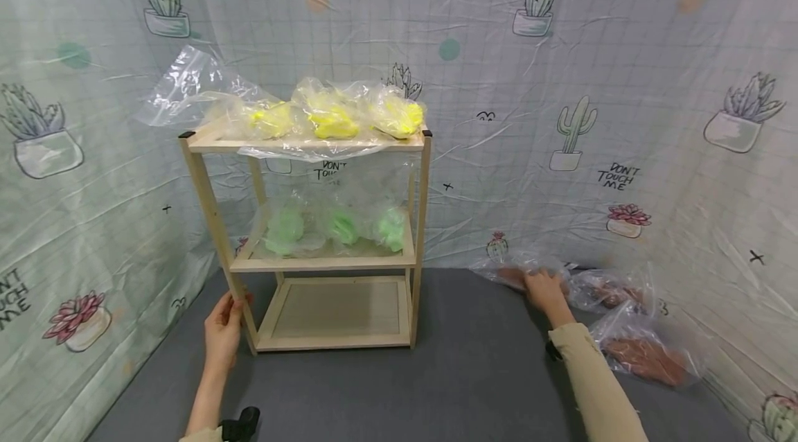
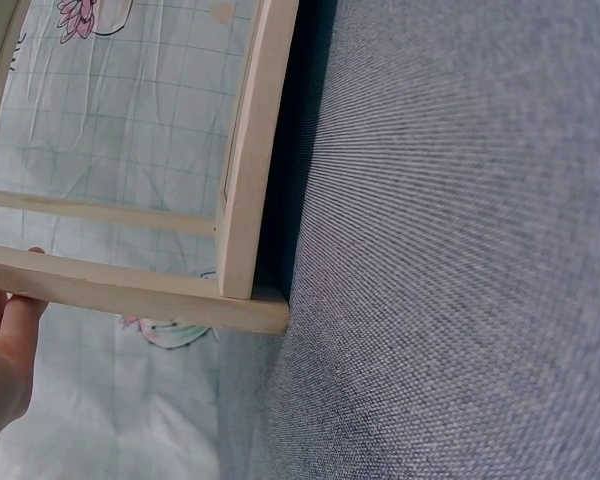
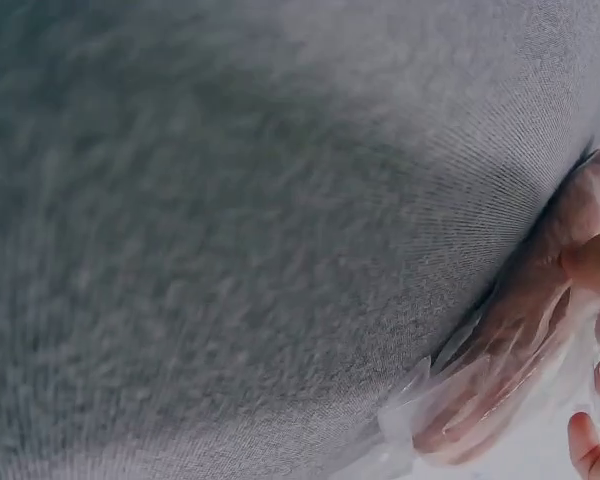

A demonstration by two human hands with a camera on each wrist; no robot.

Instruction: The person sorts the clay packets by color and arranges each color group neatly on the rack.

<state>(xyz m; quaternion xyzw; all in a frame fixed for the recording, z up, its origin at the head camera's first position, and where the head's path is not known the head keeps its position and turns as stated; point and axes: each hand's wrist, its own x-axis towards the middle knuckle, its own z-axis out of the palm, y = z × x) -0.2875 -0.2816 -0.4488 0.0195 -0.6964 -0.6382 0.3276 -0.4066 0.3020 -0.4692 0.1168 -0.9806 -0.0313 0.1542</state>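
Observation:
A small wooden shelf rack (image 1: 323,263) with three tiers stands on the dark grey surface. My left hand (image 1: 225,321) grips its front left post low down; in the left wrist view the thumb and fingers (image 2: 20,325) show on both sides of the post (image 2: 130,300). At the right, my right hand (image 1: 546,293) holds a clear plastic bag (image 1: 512,276) with something reddish brown inside. In the right wrist view the thumb (image 3: 592,265) presses on this bag (image 3: 520,340), the other fingers curled beside it.
Clear bags with yellow contents (image 1: 333,122) lie on the top tier, bags with green contents (image 1: 343,227) on the middle one. Two more bags with brown contents, one farther back (image 1: 614,293) and one nearer (image 1: 648,359), lie right of my right hand. A cactus-print sheet (image 1: 474,109) surrounds the surface.

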